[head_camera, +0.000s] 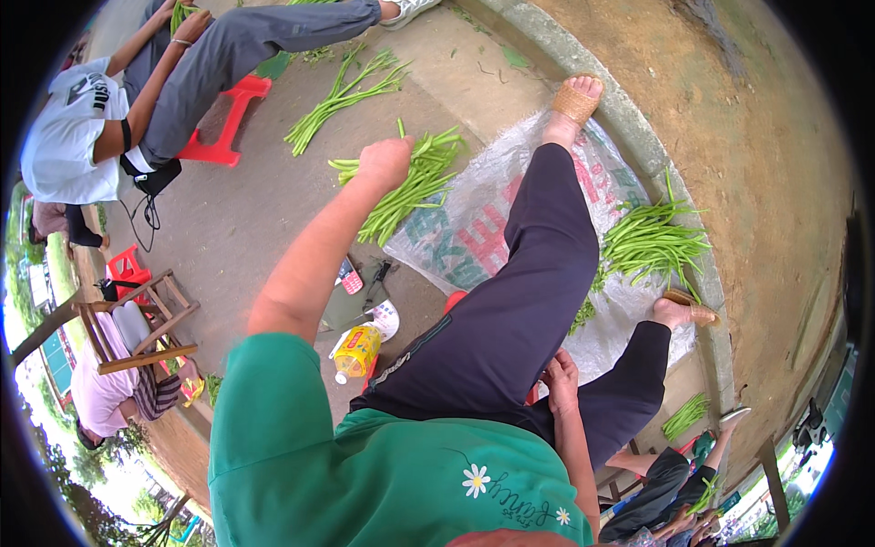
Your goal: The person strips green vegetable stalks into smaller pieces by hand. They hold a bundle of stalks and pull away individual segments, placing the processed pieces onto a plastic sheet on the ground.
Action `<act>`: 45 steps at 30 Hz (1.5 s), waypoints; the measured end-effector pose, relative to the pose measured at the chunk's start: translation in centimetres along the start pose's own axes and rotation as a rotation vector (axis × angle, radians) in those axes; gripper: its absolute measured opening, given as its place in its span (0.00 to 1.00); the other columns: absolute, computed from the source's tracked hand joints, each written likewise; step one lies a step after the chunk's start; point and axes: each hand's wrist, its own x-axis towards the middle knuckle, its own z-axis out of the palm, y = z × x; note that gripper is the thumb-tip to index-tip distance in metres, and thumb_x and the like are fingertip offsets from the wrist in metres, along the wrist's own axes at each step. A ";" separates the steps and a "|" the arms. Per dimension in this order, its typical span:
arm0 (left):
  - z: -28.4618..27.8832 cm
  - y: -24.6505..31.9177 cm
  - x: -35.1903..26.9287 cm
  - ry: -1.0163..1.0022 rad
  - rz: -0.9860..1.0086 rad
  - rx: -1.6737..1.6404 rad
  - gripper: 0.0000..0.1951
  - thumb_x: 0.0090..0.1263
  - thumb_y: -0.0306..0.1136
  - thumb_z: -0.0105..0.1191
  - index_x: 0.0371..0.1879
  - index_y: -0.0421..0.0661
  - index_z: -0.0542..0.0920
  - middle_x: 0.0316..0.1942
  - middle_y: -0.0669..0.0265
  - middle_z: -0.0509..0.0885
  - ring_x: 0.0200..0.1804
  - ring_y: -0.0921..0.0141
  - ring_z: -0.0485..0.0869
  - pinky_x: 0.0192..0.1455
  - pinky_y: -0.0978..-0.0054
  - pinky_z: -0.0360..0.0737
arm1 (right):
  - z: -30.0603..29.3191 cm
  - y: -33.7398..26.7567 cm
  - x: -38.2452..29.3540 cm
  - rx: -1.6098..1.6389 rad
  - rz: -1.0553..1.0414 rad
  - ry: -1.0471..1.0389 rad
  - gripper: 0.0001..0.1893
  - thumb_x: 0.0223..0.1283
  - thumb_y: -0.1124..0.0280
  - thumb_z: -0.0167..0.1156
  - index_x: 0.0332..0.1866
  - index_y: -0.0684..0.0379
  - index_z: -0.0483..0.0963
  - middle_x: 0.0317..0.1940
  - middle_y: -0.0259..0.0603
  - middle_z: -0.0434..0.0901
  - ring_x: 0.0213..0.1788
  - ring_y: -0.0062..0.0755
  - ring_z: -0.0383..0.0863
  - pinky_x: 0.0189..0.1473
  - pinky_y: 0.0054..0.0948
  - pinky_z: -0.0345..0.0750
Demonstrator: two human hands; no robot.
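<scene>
My left hand [386, 163] is bent over a pile of long green vegetable stems [410, 191], partly on the ground and partly at the edge of a woven plastic sack [472, 212]. One stem juts up beyond its knuckles. The fingers are turned away, so their grip is hidden. My right hand [563, 380] hangs low between my thighs with its fingers loosely curled; whether anything is in them is unclear. A second heap of green stems [656, 239] rests beyond my knees, between my sandalled feet, against the concrete kerb [660, 164].
Left of my thigh lie a yellow-labelled bottle [357, 352] and a keypad phone [350, 277]. Another stem bunch [328, 113] lies near a co-worker [89, 130] beside a red stool [236, 123]. A wooden chair [147, 328] stands farther left. More people [656, 499] sit at lower right.
</scene>
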 end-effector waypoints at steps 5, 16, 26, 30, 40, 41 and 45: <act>3.6 0.2 -0.1 0.187 -0.142 -0.249 0.20 0.59 0.30 0.51 0.52 0.53 0.70 0.44 0.58 0.80 0.44 0.54 0.80 0.45 0.56 0.76 | -1.6 2.3 1.6 0.001 0.072 0.044 0.13 0.64 0.68 0.52 0.50 0.59 0.72 0.32 0.27 0.77 0.29 0.13 0.74 0.32 0.15 0.72; 18.3 -2.7 0.3 0.131 -0.334 -0.013 0.18 0.61 0.28 0.46 0.52 0.56 0.70 0.47 0.66 0.74 0.51 0.63 0.75 0.48 0.56 0.69 | -1.4 0.8 2.7 0.030 0.120 0.055 0.12 0.62 0.65 0.56 0.47 0.60 0.73 0.36 0.29 0.79 0.34 0.17 0.77 0.36 0.18 0.74; 17.8 -1.4 -1.3 -0.091 -0.436 -0.169 0.55 0.46 0.49 0.68 0.70 0.61 0.43 0.70 0.63 0.50 0.71 0.60 0.50 0.63 0.39 0.55 | -1.9 1.7 4.3 0.019 0.099 0.001 0.15 0.62 0.66 0.57 0.50 0.62 0.72 0.40 0.33 0.79 0.38 0.19 0.78 0.42 0.20 0.74; 17.5 -0.5 -0.6 -0.179 -0.468 -0.163 0.58 0.43 0.49 0.70 0.70 0.60 0.41 0.69 0.62 0.53 0.71 0.60 0.52 0.63 0.39 0.56 | -2.1 2.3 4.4 0.021 0.068 -0.019 0.16 0.62 0.66 0.57 0.52 0.63 0.71 0.41 0.34 0.79 0.40 0.21 0.78 0.44 0.21 0.74; 15.8 -0.4 -0.5 -0.240 -0.484 -0.134 0.63 0.39 0.47 0.72 0.71 0.62 0.36 0.70 0.58 0.51 0.70 0.55 0.53 0.63 0.35 0.53 | -2.0 1.2 2.8 -0.047 0.067 0.011 0.19 0.64 0.71 0.51 0.59 0.63 0.65 0.41 0.38 0.78 0.39 0.24 0.79 0.40 0.22 0.75; 15.2 -0.4 -0.7 -0.254 -0.482 -0.134 0.64 0.39 0.47 0.72 0.71 0.62 0.35 0.70 0.58 0.50 0.71 0.55 0.52 0.63 0.35 0.51 | -2.1 1.1 2.6 -0.029 0.073 0.009 0.20 0.65 0.71 0.51 0.61 0.63 0.64 0.40 0.39 0.78 0.39 0.25 0.80 0.40 0.21 0.75; 13.8 0.2 -1.9 -0.237 -0.475 -0.119 0.65 0.38 0.47 0.73 0.70 0.64 0.34 0.71 0.58 0.48 0.72 0.56 0.49 0.62 0.33 0.51 | -3.3 2.4 2.2 -0.019 0.029 -0.017 0.20 0.65 0.71 0.50 0.61 0.63 0.64 0.43 0.40 0.78 0.40 0.25 0.80 0.39 0.21 0.76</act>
